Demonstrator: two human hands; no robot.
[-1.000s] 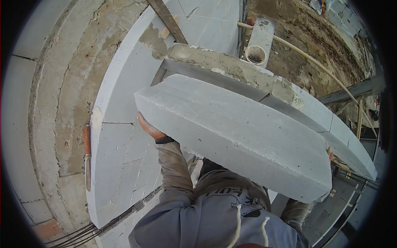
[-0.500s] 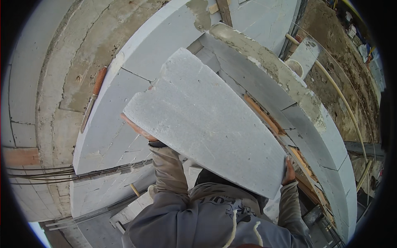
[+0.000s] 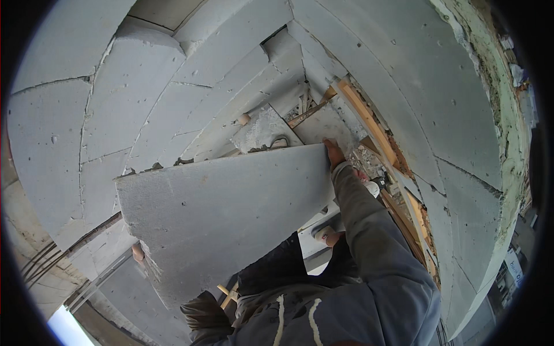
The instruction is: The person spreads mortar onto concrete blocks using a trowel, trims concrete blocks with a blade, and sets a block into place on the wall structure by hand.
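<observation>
A large pale grey aerated concrete block [image 3: 231, 207], broad and rough along its left edge, is tilted in front of my body. My right hand [image 3: 333, 153] grips its far right corner, with the fingers over the edge. Of my left hand [image 3: 138, 252] only the fingertips show, curled round the chipped left edge; the block hides the rest. The block's far edge lies close to the stepped block wall [image 3: 190, 109]; I cannot tell whether it rests on it.
Block walls close in at the left, far side and right [image 3: 438, 115]. A wooden batten [image 3: 369, 124] runs along the right wall. Rubble [image 3: 369, 158] and loose slabs [image 3: 262, 130] lie low between the walls. My foot [image 3: 328, 235] shows below. Thin bars [image 3: 40, 259] stick out at left.
The block has swung round and moved left and lower, and its broad end now points left. My right hand has moved to its far corner. The view has shifted closer to the walls.
</observation>
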